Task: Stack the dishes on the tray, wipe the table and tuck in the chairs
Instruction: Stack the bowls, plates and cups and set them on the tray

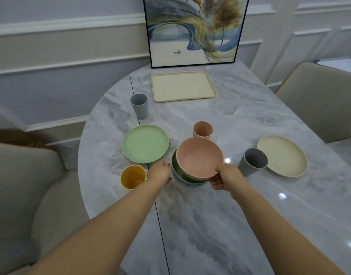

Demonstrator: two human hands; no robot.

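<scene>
Marble table (220,225) against panelled wall (61,46).

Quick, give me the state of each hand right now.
Left hand: by the bowl stack, but its grip cannot be told.
Right hand: holding the tilted pink bowl by its near rim.

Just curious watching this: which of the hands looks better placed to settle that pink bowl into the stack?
Probably the right hand: it already grips the pink bowl by its near rim, tilted over the green bowl. The left hand only rests beside the stack.
</scene>
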